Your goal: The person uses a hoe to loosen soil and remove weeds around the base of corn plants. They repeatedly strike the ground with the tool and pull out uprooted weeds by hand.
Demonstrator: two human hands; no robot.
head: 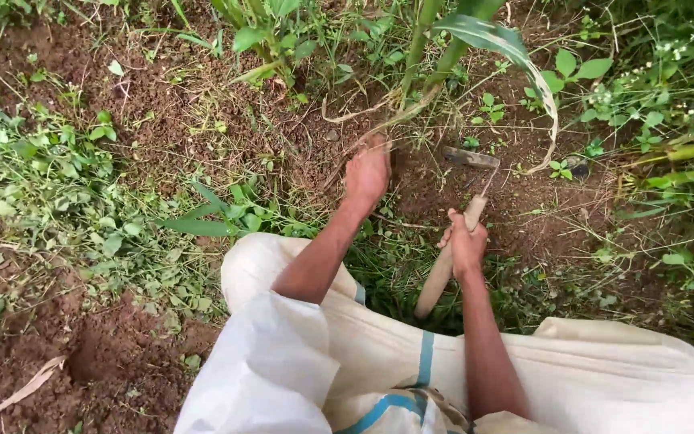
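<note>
1. Left hand [367, 173], fingers curled into weeds and dry stems [379, 120] at a green stalk's [417, 48] base; how tight, can't tell.
2. Right hand [466, 245] closed round wooden handle [443, 269] of a hand hoe; metal blade [470, 157] sits ahead of the grip, on bare soil [524, 213].
3. Risk: blade is near left-hand fingers & stalk — a skewed chop could nick either.

A wooden-handled hoe [458, 221] slants upward, its dark metal blade resting flat on bare soil.
</note>
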